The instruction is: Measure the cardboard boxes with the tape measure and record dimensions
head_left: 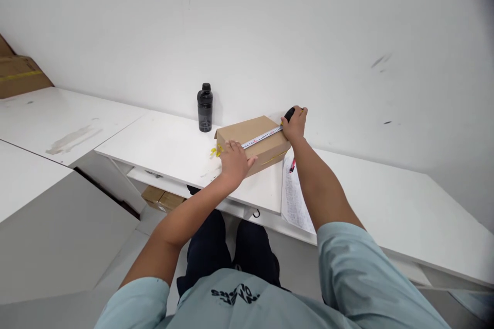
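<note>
A closed brown cardboard box [247, 131] lies at an angle on the white table. Across its top runs the white blade of a tape measure [263, 137], pulled out from left to right. My left hand [234, 164] rests on the box's left end, its fingers over the blade's near end and its thumb along the front side; the blade's tip is hidden. At the far right corner, my right hand [295, 123] is wrapped around the black tape measure case [289, 114]. Something yellow [216, 150] sticks out by the box's left end.
A dark bottle [205, 108] stands behind the box near the wall. Right of it lie a written sheet [295, 200] and a red pen [292, 165], partly behind my right arm. Small cartons [162, 198] sit on the shelf below. A larger carton [23, 74] is far left.
</note>
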`<state>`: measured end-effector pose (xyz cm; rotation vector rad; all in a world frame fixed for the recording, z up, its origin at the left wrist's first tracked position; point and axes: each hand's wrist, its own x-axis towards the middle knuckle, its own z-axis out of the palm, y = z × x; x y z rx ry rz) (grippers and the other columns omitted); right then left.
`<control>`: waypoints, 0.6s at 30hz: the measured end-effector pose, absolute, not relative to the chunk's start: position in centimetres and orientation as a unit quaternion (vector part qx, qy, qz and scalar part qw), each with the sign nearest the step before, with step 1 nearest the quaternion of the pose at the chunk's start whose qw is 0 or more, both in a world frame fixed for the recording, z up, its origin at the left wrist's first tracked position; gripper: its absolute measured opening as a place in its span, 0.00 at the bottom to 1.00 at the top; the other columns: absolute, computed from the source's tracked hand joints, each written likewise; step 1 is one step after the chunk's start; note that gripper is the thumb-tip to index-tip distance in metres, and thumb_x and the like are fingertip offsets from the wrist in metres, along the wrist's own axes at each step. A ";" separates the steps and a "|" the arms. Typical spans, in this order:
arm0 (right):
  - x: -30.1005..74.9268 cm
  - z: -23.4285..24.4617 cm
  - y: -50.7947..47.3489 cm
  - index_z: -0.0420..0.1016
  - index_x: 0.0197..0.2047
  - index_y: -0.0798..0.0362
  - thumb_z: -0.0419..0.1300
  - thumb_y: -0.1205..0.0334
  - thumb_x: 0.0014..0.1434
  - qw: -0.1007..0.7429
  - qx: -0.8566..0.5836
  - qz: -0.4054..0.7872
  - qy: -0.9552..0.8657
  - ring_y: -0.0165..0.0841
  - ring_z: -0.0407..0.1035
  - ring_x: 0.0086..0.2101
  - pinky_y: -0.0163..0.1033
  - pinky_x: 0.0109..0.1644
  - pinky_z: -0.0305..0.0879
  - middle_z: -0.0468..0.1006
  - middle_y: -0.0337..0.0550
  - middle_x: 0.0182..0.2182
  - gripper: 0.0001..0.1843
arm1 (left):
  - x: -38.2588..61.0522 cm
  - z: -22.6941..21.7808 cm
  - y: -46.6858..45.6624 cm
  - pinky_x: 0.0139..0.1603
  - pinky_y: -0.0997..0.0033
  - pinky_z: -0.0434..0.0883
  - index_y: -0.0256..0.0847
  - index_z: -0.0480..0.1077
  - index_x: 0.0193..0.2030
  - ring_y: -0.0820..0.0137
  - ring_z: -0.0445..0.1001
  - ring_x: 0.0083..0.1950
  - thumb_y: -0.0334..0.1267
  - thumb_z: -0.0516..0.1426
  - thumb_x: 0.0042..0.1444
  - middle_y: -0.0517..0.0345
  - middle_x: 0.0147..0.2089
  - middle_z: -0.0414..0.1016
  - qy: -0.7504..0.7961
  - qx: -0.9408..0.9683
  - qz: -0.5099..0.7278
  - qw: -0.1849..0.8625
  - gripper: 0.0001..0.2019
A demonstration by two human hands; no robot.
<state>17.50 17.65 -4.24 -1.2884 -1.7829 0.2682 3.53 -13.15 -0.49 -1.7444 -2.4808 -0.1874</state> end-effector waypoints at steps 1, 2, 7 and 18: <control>17.4 -4.3 17.5 0.57 0.71 0.55 0.60 0.54 0.61 0.452 -0.523 0.107 -0.715 0.54 0.50 0.74 0.67 0.78 0.50 0.44 0.69 0.76 0.37 | 3.6 -0.5 -13.2 0.70 0.47 0.70 0.26 0.57 0.81 0.43 0.56 0.82 0.59 0.48 0.77 0.28 0.81 0.56 -0.815 -0.574 -0.064 0.052 0.40; 17.3 -4.3 17.3 0.56 0.71 0.54 0.59 0.54 0.61 0.458 -0.526 0.106 -0.708 0.55 0.52 0.73 0.68 0.77 0.52 0.45 0.68 0.76 0.38 | 3.6 -0.5 -13.3 0.70 0.47 0.71 0.28 0.57 0.81 0.43 0.56 0.82 0.59 0.48 0.77 0.28 0.81 0.56 -0.814 -0.574 -0.068 0.052 0.39; 17.1 -4.3 17.0 0.42 0.79 0.56 0.57 0.53 0.59 0.465 -0.539 0.094 -0.696 0.55 0.53 0.72 0.68 0.75 0.56 0.48 0.68 0.76 0.50 | 3.6 -0.5 -13.6 0.70 0.48 0.71 0.26 0.58 0.80 0.42 0.55 0.83 0.58 0.49 0.77 0.27 0.82 0.54 -0.815 -0.572 -0.079 0.046 0.39; 17.4 -4.0 17.0 0.45 0.80 0.56 0.58 0.53 0.57 0.436 -0.546 0.060 -0.713 0.56 0.50 0.72 0.69 0.77 0.51 0.51 0.63 0.77 0.52 | 3.6 -0.2 -13.4 0.70 0.49 0.72 0.22 0.56 0.80 0.43 0.54 0.83 0.59 0.48 0.77 0.27 0.82 0.53 -0.816 -0.573 -0.066 0.040 0.41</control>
